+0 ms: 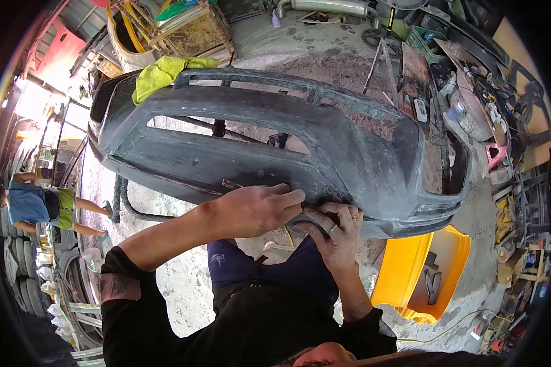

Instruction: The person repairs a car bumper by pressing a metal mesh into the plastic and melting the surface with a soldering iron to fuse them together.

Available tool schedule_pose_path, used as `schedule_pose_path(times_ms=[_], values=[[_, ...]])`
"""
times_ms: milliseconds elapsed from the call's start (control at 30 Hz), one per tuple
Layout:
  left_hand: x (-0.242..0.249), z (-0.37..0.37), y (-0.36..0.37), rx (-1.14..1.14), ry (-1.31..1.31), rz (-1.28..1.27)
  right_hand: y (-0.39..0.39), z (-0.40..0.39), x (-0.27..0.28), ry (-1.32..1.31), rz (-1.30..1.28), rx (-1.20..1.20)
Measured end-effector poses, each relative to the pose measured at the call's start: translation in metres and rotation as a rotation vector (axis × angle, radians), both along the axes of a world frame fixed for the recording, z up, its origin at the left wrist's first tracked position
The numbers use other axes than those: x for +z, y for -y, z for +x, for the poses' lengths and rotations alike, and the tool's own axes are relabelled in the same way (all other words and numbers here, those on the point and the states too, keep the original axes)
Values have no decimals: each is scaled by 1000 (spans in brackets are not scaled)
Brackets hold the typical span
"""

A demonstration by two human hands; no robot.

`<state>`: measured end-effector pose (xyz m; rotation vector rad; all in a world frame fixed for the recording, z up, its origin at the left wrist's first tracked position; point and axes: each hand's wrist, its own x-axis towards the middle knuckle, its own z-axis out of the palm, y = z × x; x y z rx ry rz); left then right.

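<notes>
A dark grey car bumper (226, 150) with sanded, scuffed patches lies across the middle of the view. Over its near edge is my left hand (257, 209), its thumb and fingers pinched together; what they hold is hidden. A thin brownish piece (231, 183) shows just behind that hand. To the right, my right hand (335, 229) has bent fingers over the bumper's near edge, with the thumb lower down, gripping it. A ring is on one of its fingers. Both hands look dusty and are close together. A yellow-green cloth (165, 74) hangs over the bumper's far left end.
A yellow bin (404, 269) with dark pieces inside stands at the right, below the bumper. Another person (33, 202) in a blue top is at the far left. Parts and tools clutter the right side. A wooden stand (193, 37) is at the back left.
</notes>
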<state>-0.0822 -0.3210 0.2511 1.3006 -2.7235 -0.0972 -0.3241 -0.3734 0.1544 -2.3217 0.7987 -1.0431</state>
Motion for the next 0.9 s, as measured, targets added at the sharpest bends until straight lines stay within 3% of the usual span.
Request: schedule_pose_path(times_ms=[433,533,600,833,900], values=[[-2,12,0,137,-186,173,0,2,-8,46,18,-38],[1,12,7,8,-161,161,0,2,-7,36,1,-38],[9,4,10,105,-197,262,0,3,-6,23,21,-49],[2,0,5,44,-173,148,1,2,-4,15,-47,-12],[7,-5,3,190,-92,309,1,1,-4,39,-36,-15]])
